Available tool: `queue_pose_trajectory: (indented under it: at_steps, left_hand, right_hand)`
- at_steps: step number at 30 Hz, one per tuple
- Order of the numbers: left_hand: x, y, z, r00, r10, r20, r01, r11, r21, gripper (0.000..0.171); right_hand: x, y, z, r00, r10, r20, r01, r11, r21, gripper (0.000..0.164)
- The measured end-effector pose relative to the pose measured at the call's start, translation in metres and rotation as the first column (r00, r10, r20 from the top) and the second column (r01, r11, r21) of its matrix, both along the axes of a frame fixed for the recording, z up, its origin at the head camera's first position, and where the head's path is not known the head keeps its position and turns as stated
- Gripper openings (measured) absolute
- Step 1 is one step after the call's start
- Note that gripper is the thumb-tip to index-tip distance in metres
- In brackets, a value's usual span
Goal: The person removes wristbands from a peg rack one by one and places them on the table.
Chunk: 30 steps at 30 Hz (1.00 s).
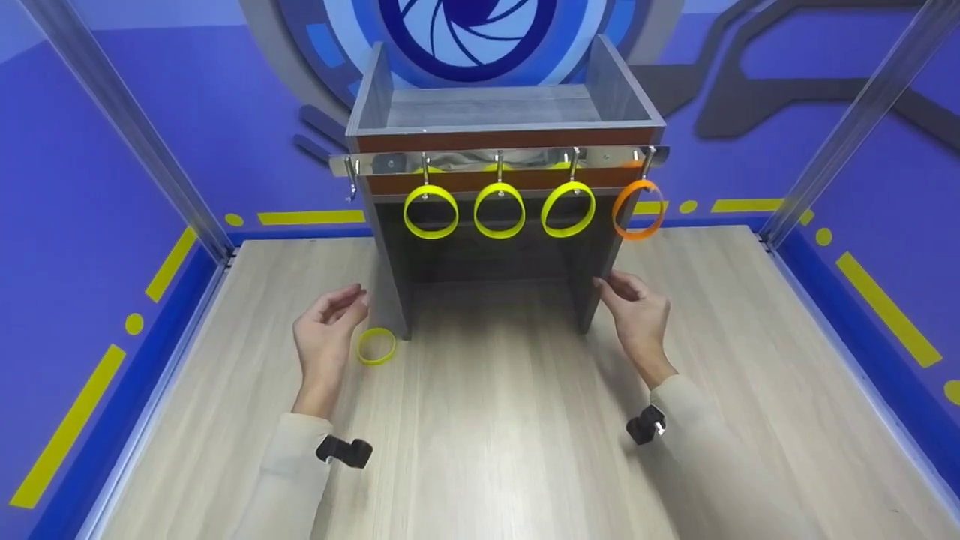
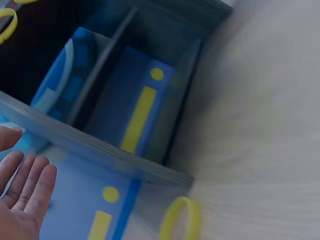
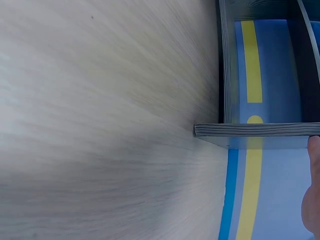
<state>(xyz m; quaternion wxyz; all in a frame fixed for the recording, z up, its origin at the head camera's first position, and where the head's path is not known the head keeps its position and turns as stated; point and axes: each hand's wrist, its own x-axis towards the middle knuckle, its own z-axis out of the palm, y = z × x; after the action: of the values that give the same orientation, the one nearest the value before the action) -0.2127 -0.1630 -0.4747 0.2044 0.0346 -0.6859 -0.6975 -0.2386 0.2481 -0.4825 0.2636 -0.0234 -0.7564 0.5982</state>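
Note:
My left hand (image 1: 330, 326) is raised near the shelf's left side panel, its fingers loosely bent and holding nothing. In the left wrist view its fingers look nearly straight. Just right of it on the table lies a yellow ring (image 1: 376, 346), also visible in the left wrist view as a yellow band (image 2: 181, 220). By the right side panel is my right hand (image 1: 637, 311); a fingertip (image 3: 314, 145) touches the panel's front edge (image 3: 255, 130), while its other fingers are hidden in that wrist view. The grey shelf unit (image 1: 480, 112) stands upright between both hands.
A metal hook rail (image 1: 457, 160) runs across the shelf front. Three yellow rings (image 1: 430, 235) and an orange ring (image 1: 639, 237) hang on its hooks; the leftmost hook (image 1: 351, 180) is bare. Blue printed walls (image 1: 97, 150) with metal posts enclose the wooden table (image 1: 480, 450).

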Motion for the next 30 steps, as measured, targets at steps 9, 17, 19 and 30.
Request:
queue_pose_trajectory:
  at_steps: [9, 17, 19, 30]
  left_hand:
    - [0.0, 0.017, 0.038, 0.994, -0.03, -0.102, 0.028, 0.999, -0.024, 0.027]
    - [-0.006, 0.031, 0.064, 0.982, -0.062, -0.179, 0.058, 0.998, -0.027, 0.029]
    - [-0.008, 0.033, 0.068, 0.978, -0.073, -0.196, 0.071, 0.997, -0.019, 0.029]
    - [-0.018, 0.044, 0.083, 0.969, -0.099, -0.225, 0.105, 0.994, 0.012, 0.03]
  right_hand:
    - [0.0, 0.0, -0.001, 1.0, -0.003, -0.003, 0.003, 1.0, -0.013, 0.021]
    - [0.0, -0.001, 0.0, 1.0, -0.013, 0.007, 0.013, 1.0, -0.014, 0.022]
    - [0.0, -0.001, -0.001, 1.0, -0.014, 0.001, 0.014, 1.0, -0.014, 0.021]
    - [0.0, -0.002, -0.002, 1.0, -0.01, -0.015, 0.01, 1.0, -0.007, 0.02]
